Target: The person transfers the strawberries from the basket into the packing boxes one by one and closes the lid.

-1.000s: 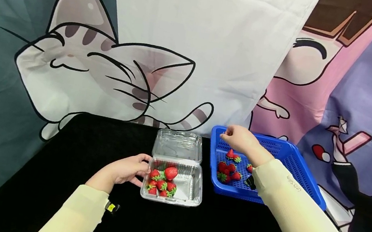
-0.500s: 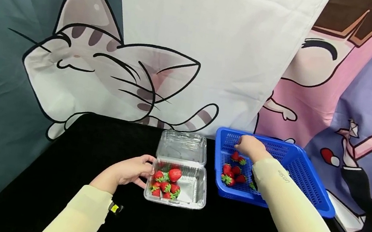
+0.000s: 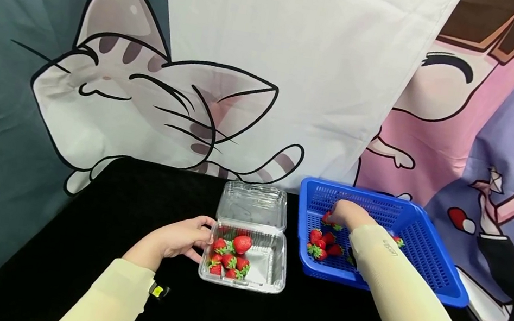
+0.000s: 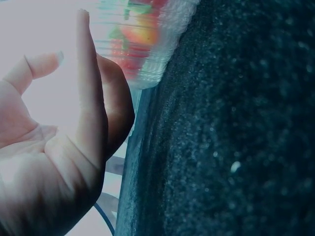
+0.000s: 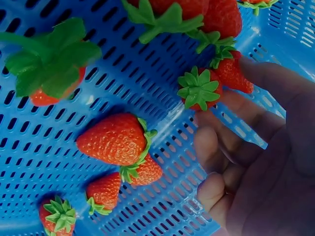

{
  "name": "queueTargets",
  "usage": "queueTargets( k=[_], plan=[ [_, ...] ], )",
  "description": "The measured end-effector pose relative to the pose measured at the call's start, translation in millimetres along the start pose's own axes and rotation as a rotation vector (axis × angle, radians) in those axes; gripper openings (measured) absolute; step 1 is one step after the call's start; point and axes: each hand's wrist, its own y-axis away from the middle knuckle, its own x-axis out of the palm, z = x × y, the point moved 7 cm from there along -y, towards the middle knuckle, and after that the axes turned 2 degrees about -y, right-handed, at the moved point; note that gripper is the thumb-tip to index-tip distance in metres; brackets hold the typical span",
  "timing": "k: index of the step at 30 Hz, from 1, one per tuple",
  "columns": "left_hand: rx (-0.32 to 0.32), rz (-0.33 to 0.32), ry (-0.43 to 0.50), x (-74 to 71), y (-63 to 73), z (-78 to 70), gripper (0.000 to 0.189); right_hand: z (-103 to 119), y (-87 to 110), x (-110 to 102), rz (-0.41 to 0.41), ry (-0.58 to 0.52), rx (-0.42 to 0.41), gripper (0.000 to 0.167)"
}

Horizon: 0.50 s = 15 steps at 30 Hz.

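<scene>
A clear plastic clamshell box stands with its lid raised, several strawberries in its left part. My left hand is at the box's left side, fingertips right at the rim; in the left wrist view that hand keeps one finger straight toward the wall. My right hand reaches into a blue basket. In the right wrist view the right hand has its thumb right at a strawberry, the index finger below it, its other fingers bent. Another strawberry lies against this one.
More strawberries lie in the basket's left part, and another strawberry farther right. A black cloth covers the table. Behind it hangs a printed curtain with a cartoon cat.
My right hand has gone from above the basket's back left rim down to the strawberries inside. The left hand has stayed at the box, and the view has shifted slightly.
</scene>
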Motion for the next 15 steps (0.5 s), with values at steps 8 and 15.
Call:
queueTargets(
  k=[8, 15],
  plan=[
    [0.005, 0.000, 0.007, -0.6, 0.6, 0.8, 0.056, 6.8, 0.3, -1.4, -0.005, 0.000, -0.042, 0.025],
    [0.002, -0.001, 0.006, 0.0, -0.3, 0.0, 0.056, 2.3, -1.9, -3.0, -0.060, -0.046, 0.017, 0.019]
  ],
)
